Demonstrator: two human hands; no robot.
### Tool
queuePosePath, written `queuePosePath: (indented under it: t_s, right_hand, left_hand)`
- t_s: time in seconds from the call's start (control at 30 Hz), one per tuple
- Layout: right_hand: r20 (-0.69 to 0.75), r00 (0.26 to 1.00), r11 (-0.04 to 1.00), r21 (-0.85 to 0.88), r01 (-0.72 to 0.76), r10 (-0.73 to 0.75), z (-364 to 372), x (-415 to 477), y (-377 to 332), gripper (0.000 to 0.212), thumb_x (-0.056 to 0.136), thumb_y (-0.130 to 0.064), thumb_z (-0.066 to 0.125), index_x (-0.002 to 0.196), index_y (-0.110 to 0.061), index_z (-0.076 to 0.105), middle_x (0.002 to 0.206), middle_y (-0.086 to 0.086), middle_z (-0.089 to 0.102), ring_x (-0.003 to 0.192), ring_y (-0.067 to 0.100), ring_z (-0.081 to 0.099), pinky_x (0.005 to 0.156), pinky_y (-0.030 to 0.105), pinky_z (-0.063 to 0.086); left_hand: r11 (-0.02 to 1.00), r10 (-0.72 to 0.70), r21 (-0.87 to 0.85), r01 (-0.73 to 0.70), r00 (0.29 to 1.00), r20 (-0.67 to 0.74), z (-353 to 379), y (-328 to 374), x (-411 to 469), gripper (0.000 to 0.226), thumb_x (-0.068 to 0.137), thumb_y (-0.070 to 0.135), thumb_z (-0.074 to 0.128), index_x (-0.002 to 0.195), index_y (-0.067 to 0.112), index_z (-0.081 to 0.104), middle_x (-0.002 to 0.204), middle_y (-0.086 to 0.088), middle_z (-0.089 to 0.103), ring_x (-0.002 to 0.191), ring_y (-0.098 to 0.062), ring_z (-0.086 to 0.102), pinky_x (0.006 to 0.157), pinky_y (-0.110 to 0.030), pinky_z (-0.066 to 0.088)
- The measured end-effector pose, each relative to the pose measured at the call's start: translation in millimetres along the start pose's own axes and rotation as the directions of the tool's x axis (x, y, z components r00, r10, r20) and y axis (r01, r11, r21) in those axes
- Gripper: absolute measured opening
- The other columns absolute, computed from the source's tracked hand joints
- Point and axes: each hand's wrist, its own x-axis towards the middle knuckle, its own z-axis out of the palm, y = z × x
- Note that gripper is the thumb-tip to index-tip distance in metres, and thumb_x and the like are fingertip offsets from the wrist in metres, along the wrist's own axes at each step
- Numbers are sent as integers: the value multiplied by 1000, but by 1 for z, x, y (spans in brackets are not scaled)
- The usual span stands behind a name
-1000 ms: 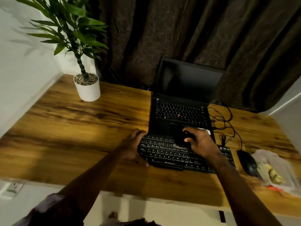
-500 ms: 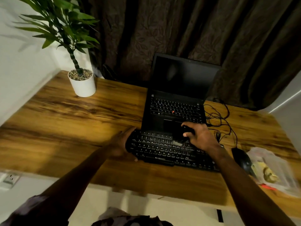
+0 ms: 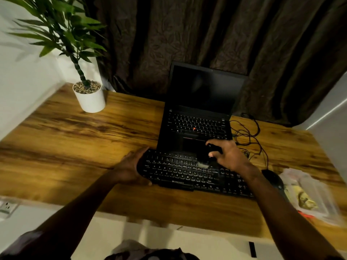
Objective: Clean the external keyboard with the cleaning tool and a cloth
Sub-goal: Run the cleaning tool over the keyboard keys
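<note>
Two grips: L hand on keyboard end, R hand on cleaning tool; laptop just behind.

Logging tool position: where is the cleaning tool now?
Head view, centre-right: the right hand grips the cleaning tool on the external keyboard, far row, near the laptop.

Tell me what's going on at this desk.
A person is cleaning the external keyboard on the wooden desk. The left hand grips the keyboard's left end to steady it. The right hand holds a dark cleaning tool, whose pale tip rests on the keys near the middle. An open laptop with a dark screen sits just behind, and a mouse lies to the right. No cloth is clearly visible.
</note>
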Motion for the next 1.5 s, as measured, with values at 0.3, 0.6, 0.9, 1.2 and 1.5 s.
queuePosePath:
  t_s: [0.3, 0.6, 0.9, 1.2, 1.5]
  right_hand:
    - [-40, 999, 999, -40, 11, -12, 3, 0, 12, 38, 91, -19, 67, 123, -37, 60, 110, 7, 65, 83, 14, 65, 63, 24, 57]
    - [-40, 996, 996, -43, -77, 75, -14, -8, 33, 43, 91, -14, 67, 129, -32, 59, 116, 6, 64, 86, 18, 67, 65, 31, 61]
    - [-50, 999, 995, -92, -25, 20, -6, -9, 20, 43, 91, -21, 66, 127, -41, 55, 122, 9, 61, 97, 21, 63, 78, 40, 61]
    - [-55, 998, 997, -72, -38, 34, -5, -6, 11, 42, 91, -16, 66, 129, -33, 58, 114, 8, 65, 82, 14, 66, 68, 34, 62]
    - [-79, 997, 987, -155, -38, 26, -2, 0, 2, 42, 92, -19, 66, 131, -32, 57, 110, 7, 66, 82, 16, 64, 75, 39, 60]
  left_hand:
    - [998, -59, 0, 59, 998, -3, -3, 9, -3, 143, 48, 59, 94, 157, 43, 3, 159, -1, 27, 145, -27, 21, 117, -43, 28]
    - [991, -132, -25, 133, 991, 10, 1, 1, 1, 151, 26, 84, 81, 149, 61, -3, 150, -5, 34, 140, -29, 30, 113, -47, 37]
    - [989, -141, -44, 142, 990, 22, -1, 2, -2, 151, 23, 85, 80, 146, 65, -5, 150, -6, 32, 140, -30, 30, 113, -50, 37]
    - [988, -146, -47, 148, 989, 29, -2, 5, -2, 156, 22, 83, 81, 152, 56, 0, 152, -5, 29, 141, -29, 31, 113, -48, 38]
    - [993, -118, -22, 119, 993, 27, -4, 9, -4, 153, 28, 79, 84, 153, 54, 0, 153, -4, 28, 141, -30, 28, 114, -50, 35]
